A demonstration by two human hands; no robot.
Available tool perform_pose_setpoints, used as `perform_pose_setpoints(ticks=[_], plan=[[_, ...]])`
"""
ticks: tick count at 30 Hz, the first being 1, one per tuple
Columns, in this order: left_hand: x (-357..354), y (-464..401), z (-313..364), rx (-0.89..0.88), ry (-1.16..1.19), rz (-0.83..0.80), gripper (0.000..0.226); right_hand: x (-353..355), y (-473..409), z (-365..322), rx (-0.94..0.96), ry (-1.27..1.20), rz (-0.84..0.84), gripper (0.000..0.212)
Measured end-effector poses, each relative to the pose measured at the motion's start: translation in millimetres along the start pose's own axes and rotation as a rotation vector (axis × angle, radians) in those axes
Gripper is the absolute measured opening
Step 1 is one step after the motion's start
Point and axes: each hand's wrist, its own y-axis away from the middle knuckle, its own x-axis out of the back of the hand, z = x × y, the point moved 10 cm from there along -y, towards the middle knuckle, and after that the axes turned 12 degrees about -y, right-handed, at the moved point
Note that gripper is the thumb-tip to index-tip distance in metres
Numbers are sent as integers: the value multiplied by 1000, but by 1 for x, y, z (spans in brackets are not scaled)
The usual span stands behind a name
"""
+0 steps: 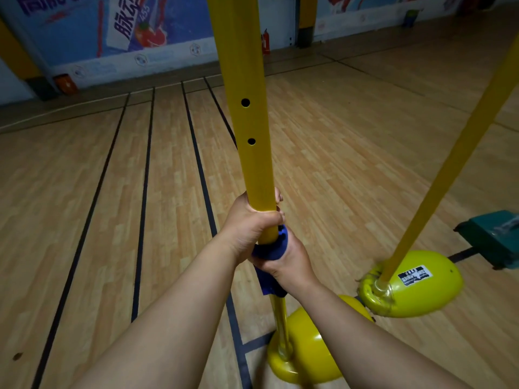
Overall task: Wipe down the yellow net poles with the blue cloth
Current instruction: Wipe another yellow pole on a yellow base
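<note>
Yellow net pole (247, 122) is standing mid-frame; left hand (250, 220) is gripping it bare, right hand (283, 259) just below is squeezing the blue cloth (269, 249) around it. Lower section and right-side second pole (438, 186) probably remain.

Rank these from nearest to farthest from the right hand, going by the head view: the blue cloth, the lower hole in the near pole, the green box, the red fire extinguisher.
1. blue cloth, gripped in the right hand.
2. lower hole, higher up the near pole.
3. green box, on the floor at right.
4. red fire extinguisher, by the far wall.
</note>
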Motion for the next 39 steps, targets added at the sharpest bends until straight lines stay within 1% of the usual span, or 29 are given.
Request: perform_pose_setpoints(ticks=[7, 10, 14, 16, 20, 26, 29, 31, 35, 39], plan=[[-1, -4, -4, -17, -14, -42, 27, 5, 8, 32, -84, 50, 68, 71], [-2, -5, -7, -14, -10, -60, 28, 5, 14, 48, -139, 46, 84, 70], [-2, -6, -9, -14, -16, -62, 29, 3, 13, 51, -159, 33, 69, 70], [-2, -6, -8, -13, -23, -66, 29, 4, 15, 49, -158, 11, 87, 71], [-3, -4, -7, -16, -25, -78, 29, 5, 22, 39, -132, -25, 137, 75], [-2, -2, -9, 6, 18, -70, 35, 10, 28, 4, -20, -29, 231, 70], [-2, -3, -11, 17, 23, -61, 36, 11, 23, -12, 42, -53, 263, 71], [-1, -4, -12, 20, 16, -56, 37, 10, 19, -16, 55, -56, 253, 71], [0, -4, -14, 17, 7, -42, 39, 7, 16, -11, 40, -30, 212, 63], [0, -2, -9, -58, -29, -54, 45, 5, 18, -7, 39, -44, 230, 62]])
